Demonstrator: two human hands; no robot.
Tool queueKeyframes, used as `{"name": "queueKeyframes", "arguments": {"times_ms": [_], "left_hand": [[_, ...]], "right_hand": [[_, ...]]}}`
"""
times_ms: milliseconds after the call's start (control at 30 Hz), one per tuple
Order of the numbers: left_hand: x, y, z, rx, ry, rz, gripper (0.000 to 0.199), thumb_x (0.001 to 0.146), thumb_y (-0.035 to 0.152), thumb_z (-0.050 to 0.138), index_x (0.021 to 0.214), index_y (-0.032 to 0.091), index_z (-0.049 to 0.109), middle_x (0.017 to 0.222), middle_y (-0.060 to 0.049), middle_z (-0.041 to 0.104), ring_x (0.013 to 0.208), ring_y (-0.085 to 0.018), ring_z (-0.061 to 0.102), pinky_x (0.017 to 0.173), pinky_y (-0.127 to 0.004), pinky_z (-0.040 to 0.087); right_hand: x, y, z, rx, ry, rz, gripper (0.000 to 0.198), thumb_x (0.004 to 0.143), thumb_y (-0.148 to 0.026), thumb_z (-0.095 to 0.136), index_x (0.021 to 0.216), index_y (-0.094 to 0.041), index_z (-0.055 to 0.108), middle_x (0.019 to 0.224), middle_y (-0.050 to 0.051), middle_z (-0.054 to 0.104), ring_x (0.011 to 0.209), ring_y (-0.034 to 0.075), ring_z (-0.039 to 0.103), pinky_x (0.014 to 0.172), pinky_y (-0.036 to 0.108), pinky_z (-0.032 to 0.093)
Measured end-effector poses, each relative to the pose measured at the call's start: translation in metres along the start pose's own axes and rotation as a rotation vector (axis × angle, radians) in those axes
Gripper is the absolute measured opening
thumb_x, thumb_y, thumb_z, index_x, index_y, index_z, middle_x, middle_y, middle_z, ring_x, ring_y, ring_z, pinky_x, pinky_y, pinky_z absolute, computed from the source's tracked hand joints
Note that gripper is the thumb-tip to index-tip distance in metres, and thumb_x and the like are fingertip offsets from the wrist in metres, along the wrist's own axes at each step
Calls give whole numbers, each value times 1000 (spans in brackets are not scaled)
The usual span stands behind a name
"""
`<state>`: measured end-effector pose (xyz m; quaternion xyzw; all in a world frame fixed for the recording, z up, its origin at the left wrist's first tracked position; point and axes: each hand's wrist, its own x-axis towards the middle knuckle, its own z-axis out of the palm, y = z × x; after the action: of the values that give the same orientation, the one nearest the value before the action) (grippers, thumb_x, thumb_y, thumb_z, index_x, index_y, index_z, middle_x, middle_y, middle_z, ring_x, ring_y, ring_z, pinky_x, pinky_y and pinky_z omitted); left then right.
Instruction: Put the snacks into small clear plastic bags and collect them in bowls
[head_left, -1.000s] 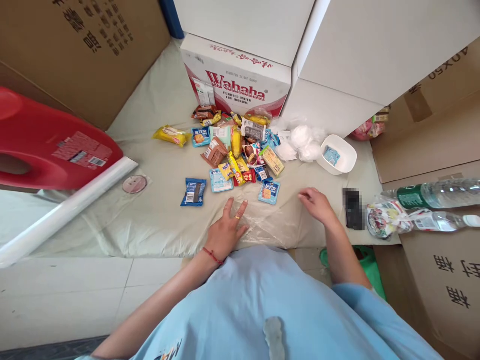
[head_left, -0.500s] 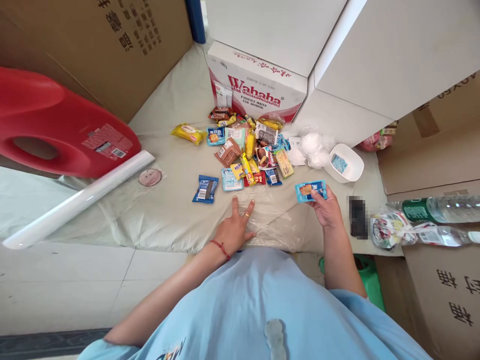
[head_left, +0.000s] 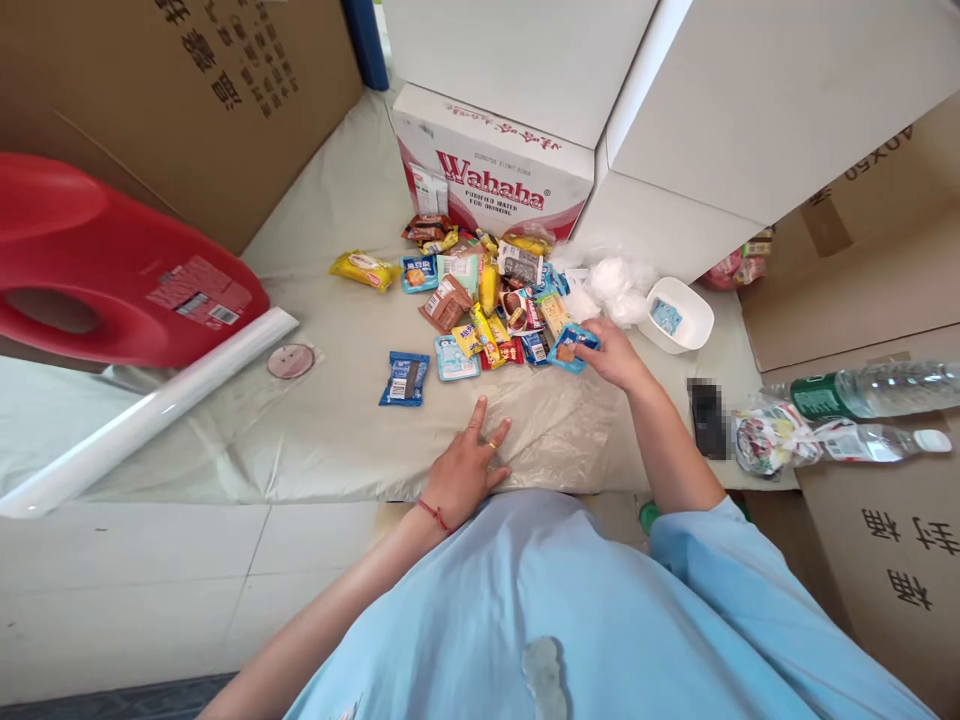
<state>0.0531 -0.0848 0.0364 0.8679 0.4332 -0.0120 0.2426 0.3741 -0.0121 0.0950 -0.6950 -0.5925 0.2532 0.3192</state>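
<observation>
My right hand [head_left: 611, 352] pinches a blue snack packet [head_left: 571, 348] at the right front edge of a heap of wrapped snacks [head_left: 489, 285]. My left hand [head_left: 466, 465] lies with its fingers spread on the plastic-covered table [head_left: 345, 440], holding nothing. Ahead of it are a dark blue packet [head_left: 405, 379], set a little apart, and a pale blue packet [head_left: 457, 357]. A yellow packet [head_left: 364, 270] lies left of the heap. To the right stands a white plastic bowl [head_left: 696, 318] with a blue packet [head_left: 666, 316] inside.
A Wahaha carton [head_left: 495, 180] stands behind the heap. Crumpled clear plastic bags [head_left: 611, 285] lie beside the bowl. On the left are a red jug [head_left: 120, 265], a white roll [head_left: 157, 410] and a round disc [head_left: 291, 361]. Bottles [head_left: 874, 390] lie at far right.
My right hand has carried the blue snack packet left and forward, down to the edge of the heap. My left hand stays spread on the table. The view has shifted slightly.
</observation>
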Motion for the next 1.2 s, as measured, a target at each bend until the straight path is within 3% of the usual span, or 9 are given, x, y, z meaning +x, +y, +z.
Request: {"name": "queueKeyframes", "arguments": {"times_ms": [100, 267, 333, 600, 700, 833, 967, 1067, 1200], "left_hand": [[3, 1, -1, 4, -14, -34, 73, 90, 44, 73, 156, 27, 47, 176, -15, 9, 128, -33, 64, 100, -42, 58], [8, -1, -2, 6, -24, -18, 62, 97, 41, 63, 156, 27, 48, 176, -14, 12, 127, -32, 65, 98, -43, 58], [7, -2, 1, -8, -17, -6, 62, 96, 37, 64, 156, 29, 48, 176, -13, 11, 130, -33, 63, 99, -44, 58], [1, -6, 10, -122, 38, -2, 65, 95, 26, 63, 158, 28, 44, 177, -12, 10, 138, -30, 58, 108, -42, 54], [-5, -10, 7, -102, 13, -28, 64, 96, 25, 59, 158, 30, 43, 176, -12, 15, 131, -28, 63, 102, -39, 57], [-21, -20, -2, -101, -4, -95, 58, 99, 36, 57, 156, 29, 46, 173, -13, 25, 128, -29, 65, 99, -39, 58], [-25, -26, -13, -91, 80, -196, 49, 104, 46, 44, 147, 26, 57, 156, -13, 50, 112, -25, 71, 86, -35, 60], [-8, -28, -24, -19, 157, -241, 44, 106, 45, 39, 128, 24, 69, 140, -12, 60, 95, -22, 72, 70, -30, 55], [35, -30, -34, 44, 334, -187, 42, 105, 41, 39, 115, 19, 73, 129, -14, 64, 109, -28, 65, 80, -35, 54]], "right_hand": [[-8, -23, -16, -13, 75, -54, 29, 82, -47, 73, 91, -20, 68, 97, 5, 66, 92, 22, 60, 84, 34, 50], [-44, -45, 5, 79, -638, -88, 29, 83, -45, 76, 98, -20, 73, 82, -1, 69, 75, 18, 61, 71, 27, 48], [-45, -49, 24, -21, -793, -183, 26, 82, -36, 78, 103, -21, 74, 91, 0, 73, 84, 20, 65, 77, 29, 50], [10, -101, 109, -629, -526, -484, 26, 100, -30, 62, 123, -20, 68, 123, 10, 67, 111, 27, 65, 84, 33, 49], [25, -111, 152, -799, -503, -500, 44, 96, -41, 68, 131, -15, 63, 134, 17, 61, 113, 33, 64, 82, 38, 51], [28, -106, 167, -816, -466, -462, 29, 104, -22, 47, 123, -12, 66, 125, 19, 65, 109, 30, 65, 85, 40, 51], [7, -95, 120, -440, -170, -331, 29, 107, -30, 43, 108, -17, 69, 114, 14, 68, 105, 25, 65, 88, 34, 50], [-24, -79, 80, 75, 36, -88, 32, 101, -49, 53, 90, -21, 65, 80, 4, 63, 73, 17, 61, 68, 29, 49], [-78, -45, 69, 596, -99, 309, 40, 86, -63, 66, 84, -24, 56, 55, -8, 42, 43, 10, 33, 43, 23, 29]]}}
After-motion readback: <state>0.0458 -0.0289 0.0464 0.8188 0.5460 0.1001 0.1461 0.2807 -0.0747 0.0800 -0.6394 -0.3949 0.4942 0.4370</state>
